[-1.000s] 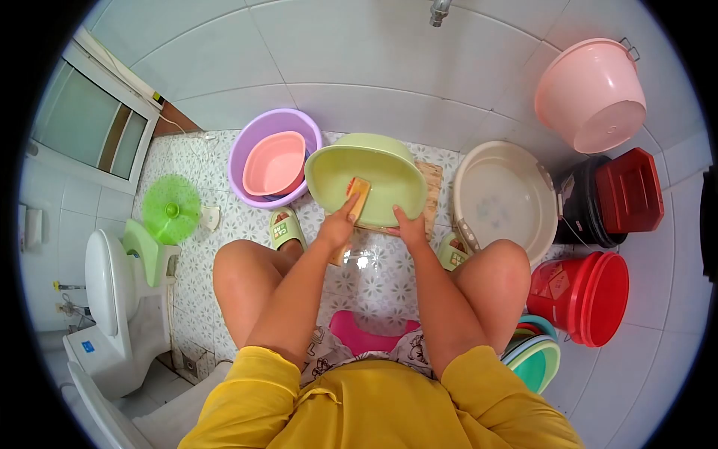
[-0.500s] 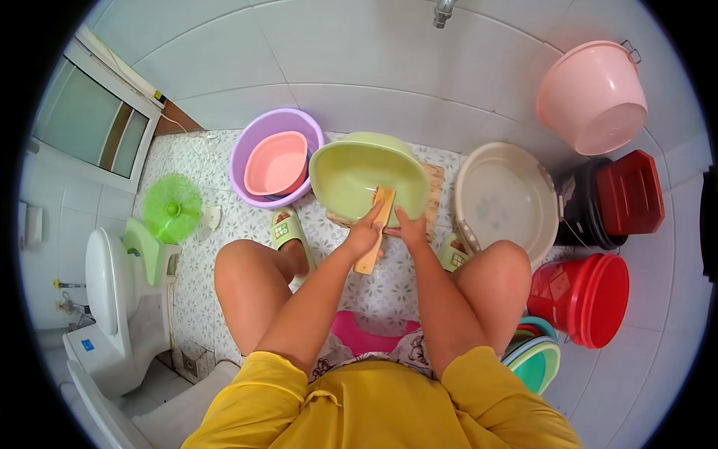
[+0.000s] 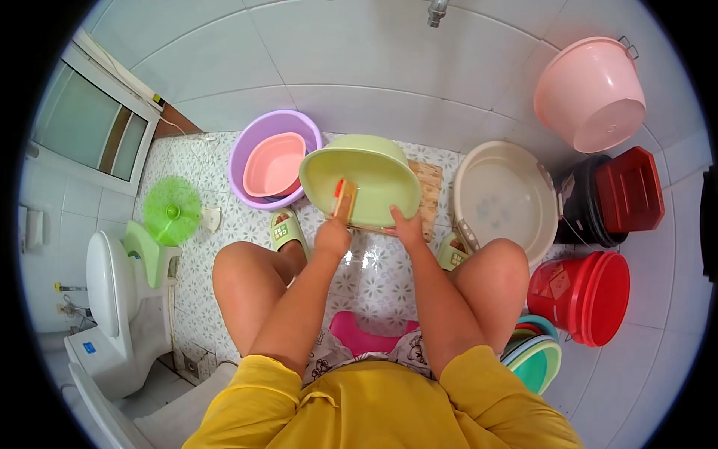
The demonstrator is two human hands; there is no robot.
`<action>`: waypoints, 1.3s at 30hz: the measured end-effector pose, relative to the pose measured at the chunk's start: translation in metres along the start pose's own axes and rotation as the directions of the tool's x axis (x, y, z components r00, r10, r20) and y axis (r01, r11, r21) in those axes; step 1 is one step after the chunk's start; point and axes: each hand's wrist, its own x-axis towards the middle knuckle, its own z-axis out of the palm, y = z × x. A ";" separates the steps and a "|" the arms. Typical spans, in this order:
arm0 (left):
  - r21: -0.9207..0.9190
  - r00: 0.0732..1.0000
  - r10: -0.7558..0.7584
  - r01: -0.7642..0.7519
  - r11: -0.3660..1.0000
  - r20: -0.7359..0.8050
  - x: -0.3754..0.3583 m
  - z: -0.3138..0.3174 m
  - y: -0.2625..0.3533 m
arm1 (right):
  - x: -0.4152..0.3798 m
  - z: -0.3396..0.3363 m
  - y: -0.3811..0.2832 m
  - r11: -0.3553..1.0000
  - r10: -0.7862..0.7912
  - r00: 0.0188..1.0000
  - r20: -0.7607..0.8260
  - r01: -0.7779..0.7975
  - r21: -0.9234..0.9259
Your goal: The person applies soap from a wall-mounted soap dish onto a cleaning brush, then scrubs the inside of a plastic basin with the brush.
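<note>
A light green basin (image 3: 374,161) is tilted with its opening toward me, over a wooden slatted board (image 3: 425,196) on the floor. My left hand (image 3: 333,237) is closed around the handle of a wooden scrub brush (image 3: 345,202). The brush head with its reddish bristles is at the left inside of the basin. My right hand (image 3: 406,227) grips the basin's near right rim, the thumb lying on the inside.
Left of the basin, a pink basin (image 3: 273,166) sits inside a purple one (image 3: 314,129). A large beige tub (image 3: 516,213) holding some water stands right. Red buckets (image 3: 580,299) line the right wall; a toilet (image 3: 105,280) and green lid (image 3: 170,211) are left.
My left hand has moved left with the brush, from the basin's middle to its left side. The basin and my right hand have shifted slightly left, and the basin is tilted more.
</note>
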 end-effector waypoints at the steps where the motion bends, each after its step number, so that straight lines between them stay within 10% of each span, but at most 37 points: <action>1: 0.000 1.000 0.000 0.000 1.000 0.000 -0.004 0.001 0.005 | 0.000 0.000 0.000 1.000 -0.005 1.000 -0.006 0.005 0.010; 4: -0.421 0.976 0.007 0.087 0.903 0.217 -0.013 0.006 0.021 | 0.000 0.000 0.002 1.000 -0.004 1.000 -0.007 0.004 -0.003; 6: -0.779 0.936 0.165 0.151 0.609 0.310 -0.013 0.017 0.024 | 0.001 -0.001 0.003 1.000 0.000 1.000 -0.002 0.000 0.018; 9: -0.522 0.975 0.161 -0.058 0.851 0.154 -0.014 0.018 0.020 | 0.002 -0.002 0.004 0.999 -0.001 1.000 0.004 0.001 0.035; 16: 0.086 0.980 0.052 -0.036 0.996 -0.190 0.002 0.016 -0.024 | -0.001 -0.001 0.001 1.000 -0.010 1.000 0.004 0.010 0.016; 20: -0.482 0.972 0.034 0.085 0.872 0.234 -0.019 0.000 0.002 | 0.000 -0.001 0.001 1.000 0.005 1.000 -0.003 -0.005 0.003; 24: -0.658 0.936 0.187 0.059 0.751 0.298 -0.031 0.012 0.014 | 0.001 -0.002 0.005 1.000 0.003 1.000 -0.004 -0.003 0.020; 28: -0.515 0.939 0.171 0.008 0.857 0.300 -0.033 0.004 0.014 | 0.002 -0.002 0.005 1.000 0.012 1.000 -0.008 -0.011 0.022; 30: -0.089 0.990 0.055 -0.043 0.995 0.129 -0.025 0.010 0.001 | 0.001 -0.001 0.005 1.000 0.007 1.000 -0.009 -0.006 0.024; 34: 0.032 0.996 0.016 -0.013 0.999 -0.092 -0.015 0.010 -0.018 | -0.003 0.004 0.002 0.996 -0.053 0.995 -0.082 0.059 0.069; 39: -0.129 0.997 0.076 -0.074 0.989 0.008 -0.019 0.027 -0.010 | -0.001 0.001 0.001 0.999 -0.026 0.998 -0.052 0.027 0.022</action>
